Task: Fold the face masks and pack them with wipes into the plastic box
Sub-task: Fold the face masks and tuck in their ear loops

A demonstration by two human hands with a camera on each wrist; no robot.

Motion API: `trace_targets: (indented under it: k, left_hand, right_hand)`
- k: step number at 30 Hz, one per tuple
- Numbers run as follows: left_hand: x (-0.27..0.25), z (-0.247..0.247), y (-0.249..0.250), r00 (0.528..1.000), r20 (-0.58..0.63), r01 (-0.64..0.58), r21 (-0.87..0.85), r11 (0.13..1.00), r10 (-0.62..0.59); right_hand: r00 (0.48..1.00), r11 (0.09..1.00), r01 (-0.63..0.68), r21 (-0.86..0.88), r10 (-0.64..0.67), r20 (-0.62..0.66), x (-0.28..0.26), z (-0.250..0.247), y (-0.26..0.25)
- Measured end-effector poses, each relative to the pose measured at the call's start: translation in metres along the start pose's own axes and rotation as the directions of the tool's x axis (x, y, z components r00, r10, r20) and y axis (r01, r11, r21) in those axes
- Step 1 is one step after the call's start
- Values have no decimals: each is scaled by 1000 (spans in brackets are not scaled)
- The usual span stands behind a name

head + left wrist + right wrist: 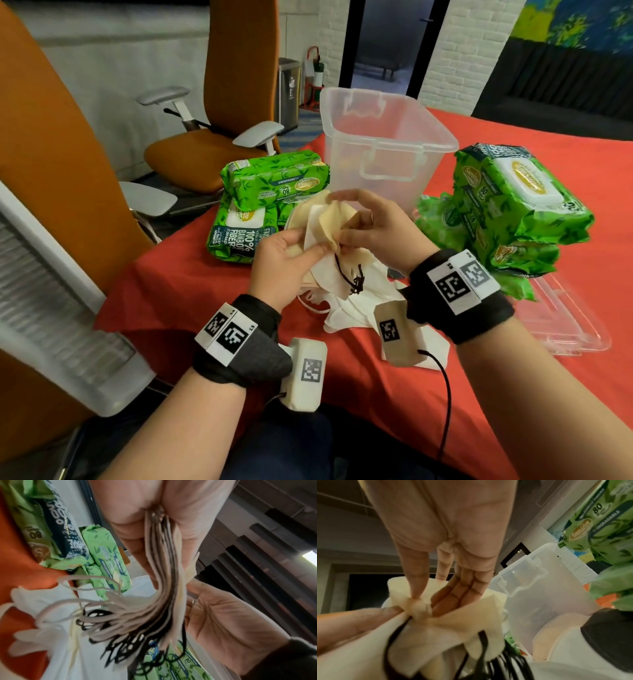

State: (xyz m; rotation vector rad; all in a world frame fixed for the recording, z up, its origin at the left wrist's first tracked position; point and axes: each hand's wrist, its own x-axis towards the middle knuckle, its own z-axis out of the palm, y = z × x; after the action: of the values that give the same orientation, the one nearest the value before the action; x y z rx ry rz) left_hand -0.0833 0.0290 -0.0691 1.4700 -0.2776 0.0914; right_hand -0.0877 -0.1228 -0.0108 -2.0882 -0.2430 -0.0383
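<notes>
two orange office chairs (219,113) with grey armrests stand left of the red-covered surface (394,383), a steel pedal bin (289,94) against the white brick wall (455,51) behind them.

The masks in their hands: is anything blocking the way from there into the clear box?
Nothing visible does. The masks are held just in front of the box, whose top is open and lid off. The wipes sit off to either side, not in between.

Black wristbands (459,308) carry white tags with black square codes, beige camera boxes (306,377) and cables
</notes>
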Motion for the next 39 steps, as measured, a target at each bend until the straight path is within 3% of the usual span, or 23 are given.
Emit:
trace_targets:
  k: [3,7,14,16,20,24,26,29,36,39]
  left_hand:
    - [0,-2,2,999,41,-12,4,1000,11]
    - [1,-4,3,999,37,-17,-26,1000,17]
    - [0,-18,2,992,73,-94,-57,994,98]
    - [2,-21,1,990,76,-121,2,993,120]
    - [4,-20,2,998,45,-50,72,996,47]
    - [3,-17,5,999,-16,29,-49,998,-30]
    - [2,-17,10,998,12,62,-133,989,-61]
    - [-2,-14,16,998,68,20,-40,999,-18]
    - [-1,-12,12,999,-3,-51,112,992,52]
    - [2,-14,9,995,-84,-51,104,993,60]
  right_hand:
    - [989,985,4,-171,-30,-146,4,4,4]
    - [934,985,2,-173,-64,-351,5,1,6]
    - [849,982,33,-185,-125,-513,1,-20,2]
    - [833,988,50,-145,-122,-540,2,-27,2]
    - [870,988,93,-126,-142,-472,1,-34,-1]
    - [970,976,94,-197,-134,-201,-6,-24,-8]
    - [990,975,92,-203,-112,-90,-6,-18,-11]
    - [998,972,57,-229,-59,-1,-3,-12,-12]
    - [994,959,56,-278,-78,-70,-8,-10,-9]
    - [994,946,41,-321,-70,-79,-12,-12,-7]
